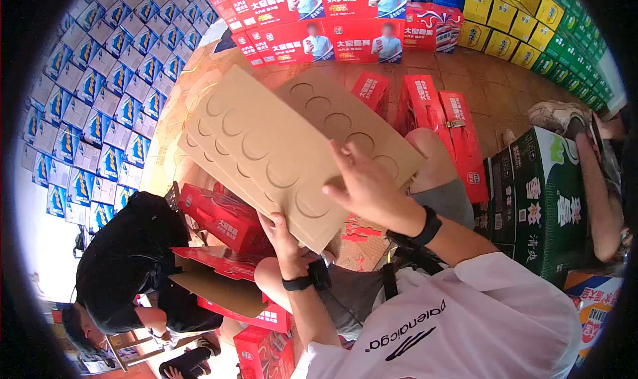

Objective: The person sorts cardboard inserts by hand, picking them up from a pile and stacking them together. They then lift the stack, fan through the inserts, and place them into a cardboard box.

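Several brown cardboard sheets with rows of round cut marks (222,139) are stacked and fanned out before me. My left hand (284,241) grips their lower edge, thumb on the near face and the other fingers partly hidden behind. Against the front sheet's right side lies my right hand (369,185), its fingers and thumb spread apart. Another punched sheet (332,106) angles away behind, to the right. Below the stack is an opened red carton (219,266) with its brown inside showing. A closed red carton (222,218) sits just above it.
Red cartons (312,43) are stacked at the back, beside yellow cartons (508,16). Blue-and-white cartons (93,86) line the left. A person in black (133,259) bends at lower left. A dark green carton (541,199) stands right, near another person's leg (595,193).
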Motion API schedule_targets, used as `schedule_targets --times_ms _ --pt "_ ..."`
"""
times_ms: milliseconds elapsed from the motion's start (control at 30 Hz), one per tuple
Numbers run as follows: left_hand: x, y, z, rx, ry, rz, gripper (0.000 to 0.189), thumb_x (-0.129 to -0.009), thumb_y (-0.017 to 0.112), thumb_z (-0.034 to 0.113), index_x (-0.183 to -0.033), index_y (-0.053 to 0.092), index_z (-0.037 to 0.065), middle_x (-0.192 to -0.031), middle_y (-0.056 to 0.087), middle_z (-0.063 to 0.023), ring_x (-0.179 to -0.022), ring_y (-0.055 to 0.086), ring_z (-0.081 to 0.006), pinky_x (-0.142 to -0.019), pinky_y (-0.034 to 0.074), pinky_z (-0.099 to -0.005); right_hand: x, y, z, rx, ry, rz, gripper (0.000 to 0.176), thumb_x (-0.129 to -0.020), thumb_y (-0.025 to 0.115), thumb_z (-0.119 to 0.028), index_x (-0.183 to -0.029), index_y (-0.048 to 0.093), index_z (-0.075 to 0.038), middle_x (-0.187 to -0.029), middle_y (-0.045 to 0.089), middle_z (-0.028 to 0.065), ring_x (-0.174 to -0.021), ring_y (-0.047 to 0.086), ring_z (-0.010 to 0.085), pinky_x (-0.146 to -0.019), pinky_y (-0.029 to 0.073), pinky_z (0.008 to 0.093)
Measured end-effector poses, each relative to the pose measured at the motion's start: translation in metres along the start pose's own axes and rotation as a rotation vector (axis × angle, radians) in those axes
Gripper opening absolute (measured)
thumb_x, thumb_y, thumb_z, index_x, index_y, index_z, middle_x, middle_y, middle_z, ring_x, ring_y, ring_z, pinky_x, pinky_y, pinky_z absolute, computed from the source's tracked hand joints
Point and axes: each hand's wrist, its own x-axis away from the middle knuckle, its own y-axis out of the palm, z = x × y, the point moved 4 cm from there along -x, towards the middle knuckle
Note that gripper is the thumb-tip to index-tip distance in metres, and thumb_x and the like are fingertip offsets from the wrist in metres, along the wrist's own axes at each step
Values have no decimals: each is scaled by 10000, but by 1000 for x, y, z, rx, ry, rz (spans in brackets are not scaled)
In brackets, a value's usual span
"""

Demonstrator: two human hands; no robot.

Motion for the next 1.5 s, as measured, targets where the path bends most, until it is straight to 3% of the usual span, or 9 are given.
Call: schedule_targets --times_ms 100,233,400,500,700,900,1200,1300,1500 --pt "-3 -12 2 16 40 -129 856 -906 729 456 -1489 341 -37 -1383 542 -192 -1212 598 -296 -1028 507 -439 6 9 -18 71 -125 28 774 -860 740 -317 -1458 404 44 -1193 537 222 -1025 617 384 -853 532 446" --pt "-2 -10 11 -20 -94 34 757 -876 718 332 -1452 397 -39 -1342 569 -193 -1186 615 -297 -998 526 -430 -3 14 9 -256 -307 82 738 -887 734 -393 -1424 462 33 -1295 569 244 -1146 597 424 -942 512 472" --pt "-5 -16 9 30 -139 118 684 -878 667 324 -1406 451 -53 -1294 595 -200 -1143 637 -300 -960 545 -411 -21 -27 99 295 77 224 737 -867 738 -458 -1354 519 50 -1230 628 288 -1136 627 410 -986 486 462" --pt "-7 -13 9 83 -168 126 669 -883 650 330 -1391 461 -63 -1256 613 -200 -1103 655 -300 -944 551 -408 -14 -42 112 161 387 -158 760 -854 736 -483 -1352 523 49 -1227 636 307 -1155 632 393 -988 488 446" --pt "-7 -11 10 49 -140 89 671 -882 665 294 -1413 442 -51 -1296 592 -200 -1138 633 -300 -969 533 -414 -8 -46 123 143 462 -118 737 -832 750 -492 -1390 533 -61 -1191 682 230 -1097 664 397 -917 528 463" --pt "-8 -8 12 52 -125 57 699 -877 683 272 -1443 416 -41 -1330 570 -195 -1176 609 -298 -990 518 -418 -8 -42 138 98 245 103 691 -872 737 -412 -1384 519 -2 -1385 564 242 -1241 589 363 -1029 474 430" --pt "-11 -4 8 118 -171 25 749 -843 738 231 -1444 401 -62 -1327 569 -187 -1183 598 -282 -1011 494 -402 -1 -55 96 244 339 -55 684 -865 752 -382 -1372 525 17 -1286 638 211 -1153 629 358 -1001 480 431" --pt "-11 -3 7 90 -182 8 726 -860 713 241 -1446 404 -55 -1334 564 -187 -1188 595 -285 -1012 495 -407 0 -15 128 91 139 126 669 -858 758 -358 -1353 519 22 -1274 615 242 -1146 611 396 -950 502 467" --pt "-12 -8 0 21 -155 -23 704 -880 687 272 -1445 410 -46 -1338 559 -188 -1189 594 -292 -1006 503 -419 -5 -7 144 -11 221 122 647 -809 804 -265 -1317 532 29 -1193 608 240 -1167 580 406 -979 483 466"
